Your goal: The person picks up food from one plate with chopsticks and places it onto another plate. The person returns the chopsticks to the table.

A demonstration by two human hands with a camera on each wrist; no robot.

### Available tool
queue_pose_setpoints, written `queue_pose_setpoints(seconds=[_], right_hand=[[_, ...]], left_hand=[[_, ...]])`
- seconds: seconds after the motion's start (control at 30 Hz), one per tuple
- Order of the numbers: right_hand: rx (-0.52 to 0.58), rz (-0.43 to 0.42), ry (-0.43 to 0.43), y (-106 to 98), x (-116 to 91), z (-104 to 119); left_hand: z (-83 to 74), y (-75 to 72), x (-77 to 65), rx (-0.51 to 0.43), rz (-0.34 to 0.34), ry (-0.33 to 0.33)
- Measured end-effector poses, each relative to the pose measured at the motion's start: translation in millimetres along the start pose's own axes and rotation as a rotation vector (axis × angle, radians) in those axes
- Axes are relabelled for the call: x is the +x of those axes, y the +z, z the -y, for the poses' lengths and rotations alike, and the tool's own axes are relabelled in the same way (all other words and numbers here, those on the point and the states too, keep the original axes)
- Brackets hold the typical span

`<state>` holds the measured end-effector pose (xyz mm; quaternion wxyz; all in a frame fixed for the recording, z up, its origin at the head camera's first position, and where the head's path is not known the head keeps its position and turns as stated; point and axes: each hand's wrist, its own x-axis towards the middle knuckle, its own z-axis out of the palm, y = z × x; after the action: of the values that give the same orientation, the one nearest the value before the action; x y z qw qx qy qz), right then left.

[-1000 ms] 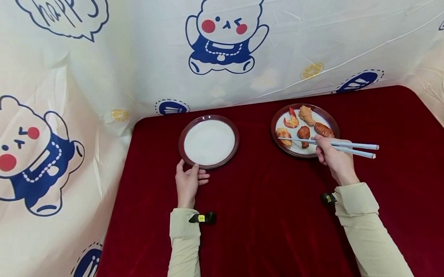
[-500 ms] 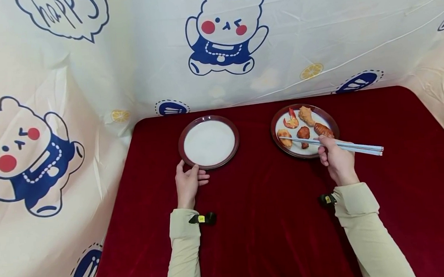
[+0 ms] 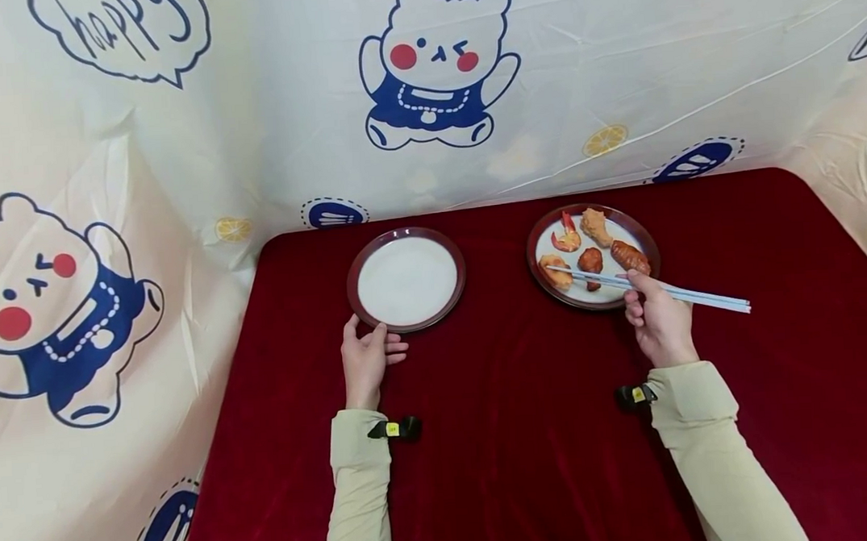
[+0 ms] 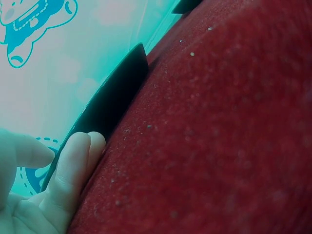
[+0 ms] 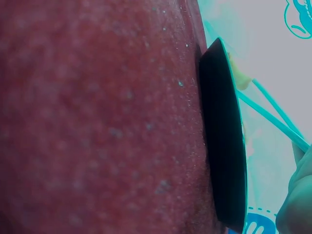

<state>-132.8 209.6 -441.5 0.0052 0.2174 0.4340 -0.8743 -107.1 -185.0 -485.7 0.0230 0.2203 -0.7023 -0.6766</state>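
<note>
In the head view, my left hand (image 3: 368, 362) pinches the near rim of a round white plate (image 3: 408, 281) with a brown edge, thumb on one side and fingers on the other. My right hand (image 3: 661, 317) holds a pair of pale blue chopsticks (image 3: 707, 297) over a second brown-rimmed plate (image 3: 573, 298). Their tips reach a golden-brown food piece (image 3: 557, 281) at that plate's left side. The right wrist view shows the chopsticks (image 5: 270, 114) spread, with tips at a yellowish piece (image 5: 239, 75); the grip on it is partly hidden behind the plate edge.
Also on the right plate are a shrimp (image 3: 566, 234), a fried drumstick (image 3: 595, 226), a small brown drumstick (image 3: 590, 259) and a chicken wing (image 3: 629, 256). Dark red cloth (image 3: 512, 412) covers the table. A printed curtain (image 3: 578, 78) hangs behind and at the left.
The rear ends of the chopsticks have come together and swung slightly towards me, while the tips stay at the golden-brown piece. My left hand and both plates keep their places.
</note>
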Motion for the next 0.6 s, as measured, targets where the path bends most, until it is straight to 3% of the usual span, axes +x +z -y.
queue_pose_setpoints(seconds=[0.6], right_hand=[[0.062,-0.016,-0.010,-5.3,-1.5,-2.9]], left_hand=[[3.3,-1.2,-0.3,0.023,0.010,0.051]])
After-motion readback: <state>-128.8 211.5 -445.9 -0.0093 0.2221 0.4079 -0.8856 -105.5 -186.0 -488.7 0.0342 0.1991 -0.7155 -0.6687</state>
